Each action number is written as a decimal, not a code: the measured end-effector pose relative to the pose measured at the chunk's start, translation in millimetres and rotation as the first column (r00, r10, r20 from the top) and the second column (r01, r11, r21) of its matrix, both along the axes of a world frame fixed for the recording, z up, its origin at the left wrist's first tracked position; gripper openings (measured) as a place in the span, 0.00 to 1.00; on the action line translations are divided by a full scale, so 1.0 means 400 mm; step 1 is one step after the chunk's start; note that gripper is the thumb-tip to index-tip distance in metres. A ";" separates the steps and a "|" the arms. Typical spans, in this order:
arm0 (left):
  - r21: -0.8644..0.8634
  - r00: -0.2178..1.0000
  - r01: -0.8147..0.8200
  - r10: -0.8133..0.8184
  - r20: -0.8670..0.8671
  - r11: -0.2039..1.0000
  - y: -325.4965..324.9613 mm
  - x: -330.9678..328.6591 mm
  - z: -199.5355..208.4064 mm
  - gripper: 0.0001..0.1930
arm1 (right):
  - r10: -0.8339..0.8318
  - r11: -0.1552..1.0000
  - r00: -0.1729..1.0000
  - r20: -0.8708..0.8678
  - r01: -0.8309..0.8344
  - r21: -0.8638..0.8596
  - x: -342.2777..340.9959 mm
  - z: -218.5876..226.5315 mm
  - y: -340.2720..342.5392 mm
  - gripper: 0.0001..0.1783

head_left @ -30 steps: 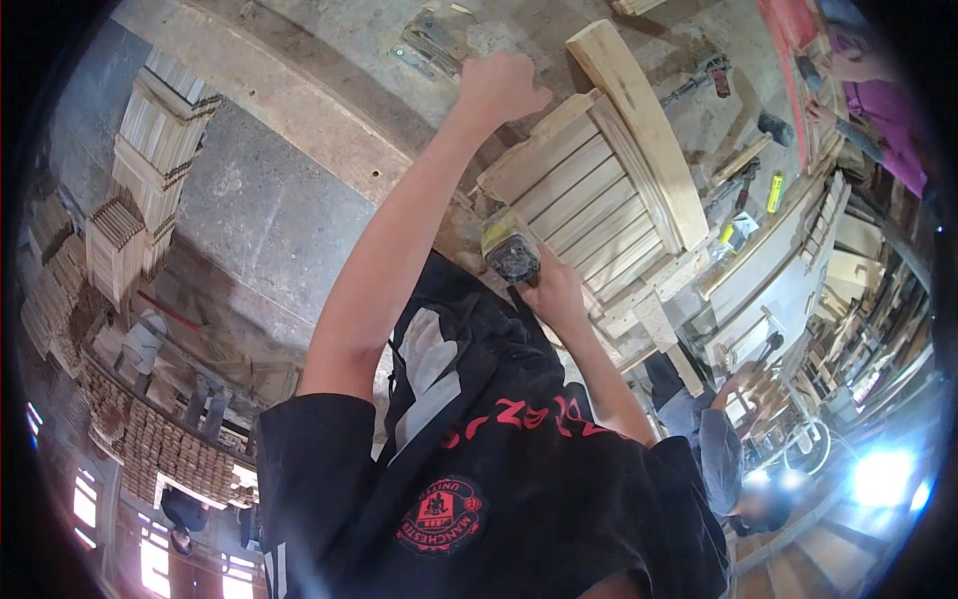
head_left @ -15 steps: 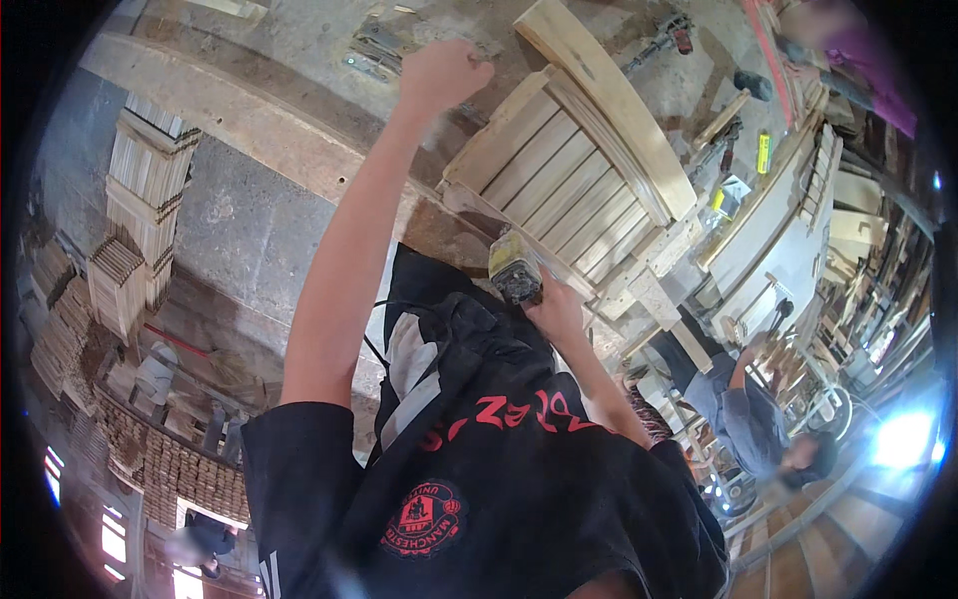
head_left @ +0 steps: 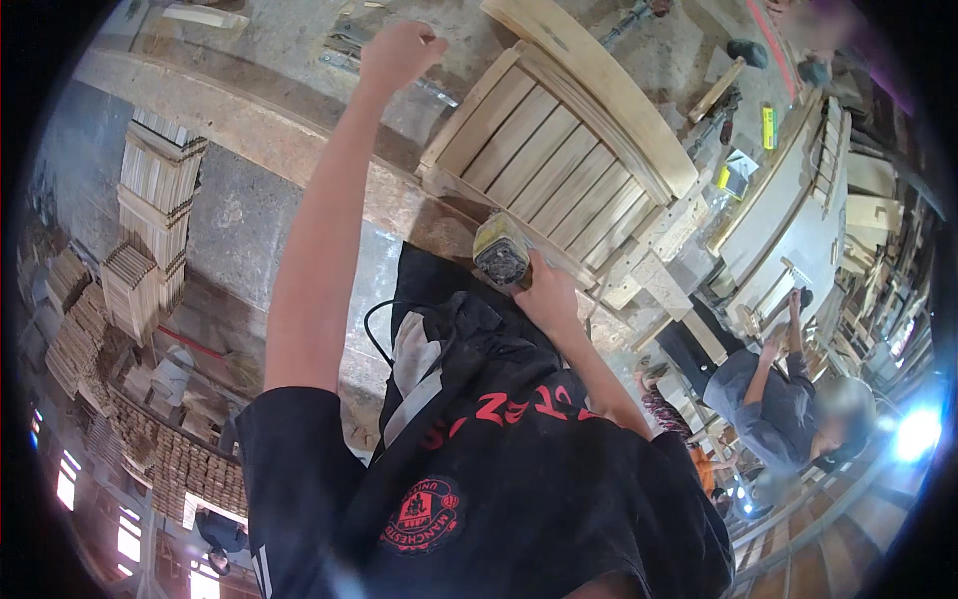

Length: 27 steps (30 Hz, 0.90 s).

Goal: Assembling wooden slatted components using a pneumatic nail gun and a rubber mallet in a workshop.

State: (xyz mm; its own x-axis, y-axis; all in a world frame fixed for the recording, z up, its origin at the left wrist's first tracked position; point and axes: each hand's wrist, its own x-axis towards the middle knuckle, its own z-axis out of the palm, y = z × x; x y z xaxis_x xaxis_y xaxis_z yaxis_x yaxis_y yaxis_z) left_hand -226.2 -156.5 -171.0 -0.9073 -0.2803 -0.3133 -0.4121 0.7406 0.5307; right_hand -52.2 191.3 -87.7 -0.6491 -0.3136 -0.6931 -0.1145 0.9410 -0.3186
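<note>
My right hand [head_left: 549, 290] grips a dusty yellow-and-black power tool [head_left: 502, 250], seen mostly end-on. Its working end is hidden, so I cannot tell its exact kind. The tool is at the near edge of a slatted wooden panel [head_left: 554, 160], whose pale slats sit in a frame. A curved wooden board [head_left: 599, 85] runs along the panel's far side. Over the bench to the left of the panel, my left hand [head_left: 402, 52] is raised with its fingers curled closed. What they hold, if anything, is hidden. Beneath it lie thin metal pieces [head_left: 344, 55].
A long timber beam [head_left: 230, 125] edges the worktop on the left. Beyond the panel lie a hammer [head_left: 733, 75], a yellow box [head_left: 768, 127] and hand tools. Stacked slats [head_left: 150, 220] stand at left. A co-worker in grey [head_left: 768, 409] is at right.
My left hand has shifted slightly up and left, fingers still curled. In the view, the panel and the held tool sit a little further left. The co-worker's arms have moved.
</note>
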 end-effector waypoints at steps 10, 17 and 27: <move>0.035 0.999 0.002 -0.004 0.044 0.999 -0.029 -0.015 -0.038 0.21 | -0.063 0.998 0.996 -0.058 0.065 0.026 0.098 -0.030 0.277 0.39; 0.024 0.999 -0.050 0.050 0.011 0.998 -0.040 -0.002 -0.049 0.20 | -0.100 0.994 0.995 -0.003 0.100 0.030 0.086 -0.014 0.300 0.39; 0.029 0.999 -0.045 0.046 -0.016 0.999 -0.025 0.000 -0.023 0.21 | -0.155 0.987 0.988 0.018 0.154 0.044 0.091 -0.005 0.361 0.37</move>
State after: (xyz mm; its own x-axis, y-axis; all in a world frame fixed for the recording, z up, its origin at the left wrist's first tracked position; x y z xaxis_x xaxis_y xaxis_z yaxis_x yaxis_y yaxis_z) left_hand -226.2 -166.5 -180.0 -0.8990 -0.3125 -0.3070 -0.4360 0.7055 0.5587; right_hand -15.6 335.7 -89.7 -0.6725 -0.1812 -0.7176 0.0395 0.9594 -0.2792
